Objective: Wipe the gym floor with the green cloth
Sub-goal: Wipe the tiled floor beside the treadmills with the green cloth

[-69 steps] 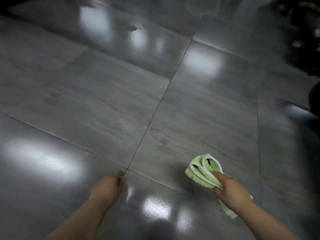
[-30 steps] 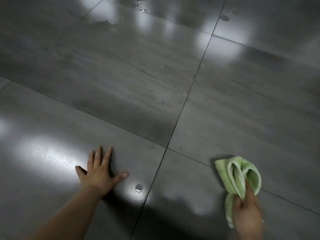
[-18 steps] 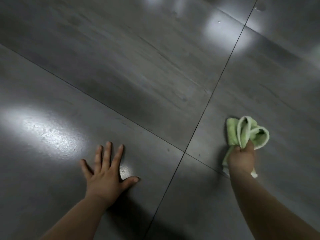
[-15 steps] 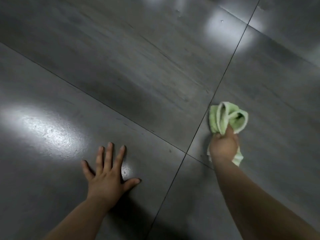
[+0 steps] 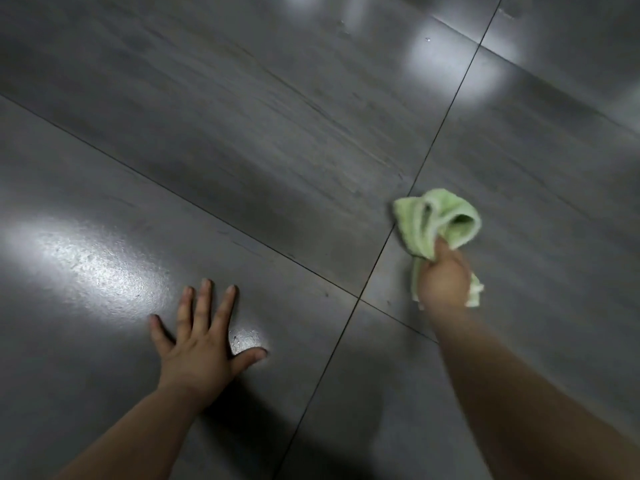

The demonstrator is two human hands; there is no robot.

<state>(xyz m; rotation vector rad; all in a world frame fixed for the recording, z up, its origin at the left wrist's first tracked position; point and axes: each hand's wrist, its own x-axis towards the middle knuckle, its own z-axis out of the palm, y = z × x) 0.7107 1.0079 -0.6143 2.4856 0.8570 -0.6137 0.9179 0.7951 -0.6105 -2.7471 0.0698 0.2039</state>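
The gym floor (image 5: 263, 140) is made of large glossy grey tiles with thin dark joints. My right hand (image 5: 444, 278) grips a bunched green cloth (image 5: 437, 220), which sticks out ahead of my fist and lies against the floor just right of a tile joint. A tail of the cloth hangs out below my fist. My left hand (image 5: 204, 344) lies flat on the floor at lower left, fingers spread, palm down.
Two tile joints cross at a point (image 5: 358, 298) between my hands. Bright light reflections (image 5: 93, 268) shine on the tile left of my left hand and at the far right top. Nothing else stands on the floor in view.
My left hand went from a loose fist to flat on the floor. My right hand pushed the cloth forward and left toward the joint, then drew it slightly back.
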